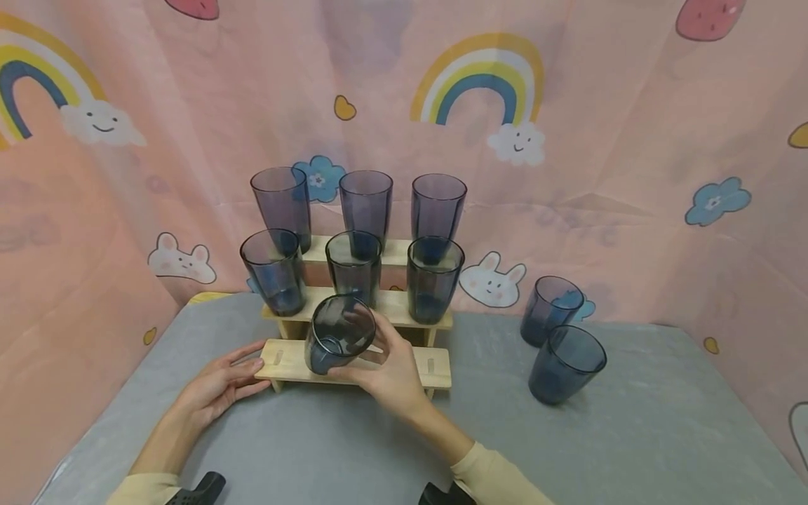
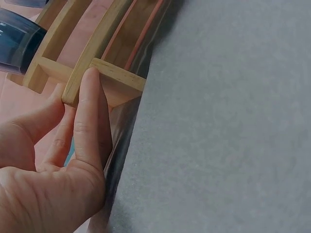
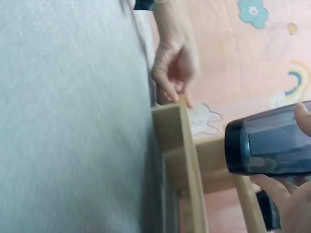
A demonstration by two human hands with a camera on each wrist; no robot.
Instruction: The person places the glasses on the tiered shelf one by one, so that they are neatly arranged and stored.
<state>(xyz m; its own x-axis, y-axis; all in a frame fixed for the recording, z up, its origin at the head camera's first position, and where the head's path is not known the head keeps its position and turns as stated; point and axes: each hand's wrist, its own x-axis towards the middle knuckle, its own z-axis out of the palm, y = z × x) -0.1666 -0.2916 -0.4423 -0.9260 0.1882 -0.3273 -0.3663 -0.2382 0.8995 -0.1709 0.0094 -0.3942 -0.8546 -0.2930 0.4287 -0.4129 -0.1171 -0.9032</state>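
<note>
A three-tier wooden stand (image 1: 287,359) stands on the table. My left hand (image 1: 217,386) pinches the left end of its lowest shelf between thumb and fingers, as the left wrist view (image 2: 63,145) shows. My right hand (image 1: 394,372) grips a dark tinted drinking glass (image 1: 341,333) around its side. That glass tilts over the lowest shelf; in the right wrist view a gap separates its base from the board (image 3: 192,155). Three glasses stand on the middle shelf, among them a left one (image 1: 274,273), and three on the top shelf, including a middle one (image 1: 366,203).
Two more tinted glasses stand on the grey tabletop (image 1: 663,407) to the right, a rear one (image 1: 549,308) and a front one (image 1: 564,365). A pink patterned cloth (image 1: 606,140) hangs right behind the stand.
</note>
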